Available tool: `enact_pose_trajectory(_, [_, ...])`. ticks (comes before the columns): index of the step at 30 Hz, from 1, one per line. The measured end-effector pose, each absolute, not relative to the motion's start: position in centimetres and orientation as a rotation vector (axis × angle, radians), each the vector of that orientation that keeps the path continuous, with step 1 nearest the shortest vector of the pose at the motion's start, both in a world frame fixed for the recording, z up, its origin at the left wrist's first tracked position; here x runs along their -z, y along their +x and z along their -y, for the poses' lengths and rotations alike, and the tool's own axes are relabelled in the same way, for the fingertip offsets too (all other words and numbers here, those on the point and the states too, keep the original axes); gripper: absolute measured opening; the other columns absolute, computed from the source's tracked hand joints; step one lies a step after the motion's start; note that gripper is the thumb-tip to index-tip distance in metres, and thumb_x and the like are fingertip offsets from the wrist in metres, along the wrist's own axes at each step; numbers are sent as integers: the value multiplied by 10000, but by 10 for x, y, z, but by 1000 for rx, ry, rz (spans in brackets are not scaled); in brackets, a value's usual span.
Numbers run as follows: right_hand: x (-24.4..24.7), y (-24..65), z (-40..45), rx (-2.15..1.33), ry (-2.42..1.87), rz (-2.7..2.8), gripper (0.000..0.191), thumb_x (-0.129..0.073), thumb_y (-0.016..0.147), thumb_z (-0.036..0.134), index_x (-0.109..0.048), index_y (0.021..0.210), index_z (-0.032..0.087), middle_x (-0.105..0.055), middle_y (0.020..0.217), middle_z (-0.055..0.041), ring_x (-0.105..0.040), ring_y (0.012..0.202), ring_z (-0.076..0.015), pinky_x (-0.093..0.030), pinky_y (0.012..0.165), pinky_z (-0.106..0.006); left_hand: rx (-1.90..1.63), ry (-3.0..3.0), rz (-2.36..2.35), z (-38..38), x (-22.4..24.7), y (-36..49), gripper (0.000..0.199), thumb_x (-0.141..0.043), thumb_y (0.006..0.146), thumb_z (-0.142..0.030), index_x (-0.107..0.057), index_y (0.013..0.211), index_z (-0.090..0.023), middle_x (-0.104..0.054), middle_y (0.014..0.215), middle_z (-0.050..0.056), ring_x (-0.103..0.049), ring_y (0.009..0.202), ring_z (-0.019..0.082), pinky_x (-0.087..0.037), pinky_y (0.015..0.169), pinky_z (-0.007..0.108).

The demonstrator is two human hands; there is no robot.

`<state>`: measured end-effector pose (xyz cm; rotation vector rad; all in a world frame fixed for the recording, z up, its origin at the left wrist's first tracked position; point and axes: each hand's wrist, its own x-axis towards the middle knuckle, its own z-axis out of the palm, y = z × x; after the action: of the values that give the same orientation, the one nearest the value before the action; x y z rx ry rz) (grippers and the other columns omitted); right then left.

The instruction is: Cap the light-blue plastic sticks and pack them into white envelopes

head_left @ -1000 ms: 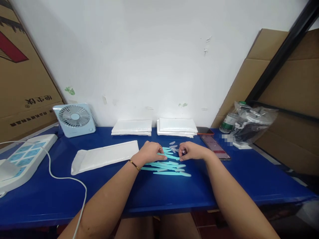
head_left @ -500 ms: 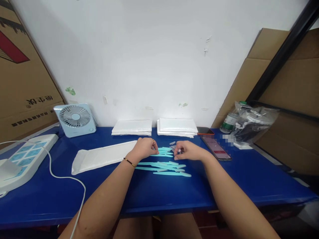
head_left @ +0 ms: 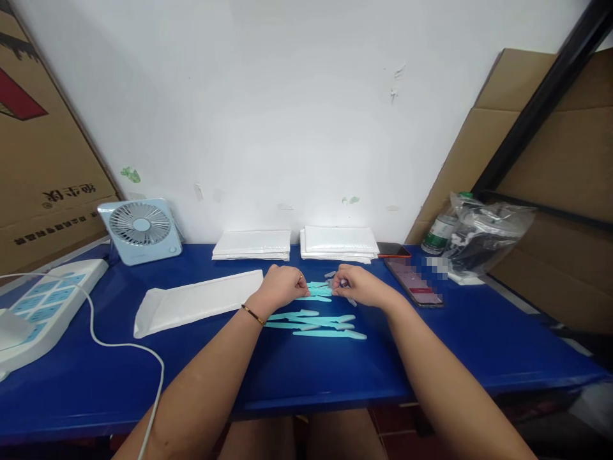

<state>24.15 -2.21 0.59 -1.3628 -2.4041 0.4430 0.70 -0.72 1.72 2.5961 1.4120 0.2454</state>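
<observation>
Slim turquoise eyebrow razors lie on the blue table. Between the fingertips of both hands stretches one turquoise eyebrow razor [head_left: 320, 291]. My left hand [head_left: 283, 285] is closed in a pinch at its left end, and my right hand [head_left: 360, 286] pinches the other end, where fingers hide the tip. Others lie just behind and below this one, partly covered by my left hand. A nearer group of razors [head_left: 328, 334] has pale covers over the right ends. Small clear plastic caps [head_left: 330, 275] are scattered around my right fingertips.
A padded white mailer [head_left: 201, 300] lies left of my hands. Two stacks of white mailers [head_left: 251, 245] stand against the wall. To the right are a phone [head_left: 416, 284] and a bagged item with a bottle [head_left: 438, 233]. A fan [head_left: 141, 230] and power strip [head_left: 52, 306] are left, with a trailing cable.
My right hand has moved left and its fingertips have closed at the razor's end. One nearer razor now lies shifted left, and a clear cap shows below my right hand.
</observation>
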Motion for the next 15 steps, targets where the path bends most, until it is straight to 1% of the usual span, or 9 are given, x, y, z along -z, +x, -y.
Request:
enact_pose_trajectory(2, [-5,246,19,-415,-1418,2374,76,-634,732,255,-650,716,183,-583,786,-30,-535,669,-140,-358,586,-230,-241,2585,-1473,5,-17,3,167,-608,725,-372,-696,684,-237,-710,787,1,-602,758,170,-341,746,290])
enact_pose_trajectory(4, [-3,251,16,-421,-1471,2313,90,-640,725,276,-654,717,187,-600,779,-33,-538,679,-150,-365,592,-235,-260,2557,-1511,3,-18,-2,149,-621,707,-372,-695,708,-242,-702,776,-5,-603,752,170,-342,749,291])
enact_pose_trajectory(7, [-2,255,14,-433,-1487,2236,123,-644,717,310,-663,748,193,-614,790,-35,-545,705,-164,-378,603,-244,-248,2522,-1477,6,-22,-9,232,-660,647,-463,-692,751,-258,-684,786,-19,-599,724,166,-357,707,274])
enact_pose_trajectory(9, [-3,253,16,-475,-1456,2222,134,-624,736,316,-667,755,191,-614,798,-36,-549,705,-161,-383,605,-244,-115,2499,-1404,11,-25,-12,249,-691,600,-483,-693,703,-256,-678,759,-21,-596,698,167,-367,672,265])
enact_pose_trajectory(12, [-5,244,22,-586,-1376,2237,161,-606,760,333,-675,762,187,-597,799,-34,-548,688,-147,-387,592,-237,87,2465,-1321,19,-28,-9,135,-715,590,-381,-693,631,-254,-680,702,-22,-589,659,163,-378,673,266])
enact_pose_trajectory(15, [-7,231,29,-674,-1267,2334,209,-638,742,395,-686,785,196,-567,807,-29,-531,664,-136,-383,564,-233,73,2500,-1319,26,-28,-1,65,-680,645,-310,-692,625,-249,-690,717,-15,-594,682,165,-376,741,285])
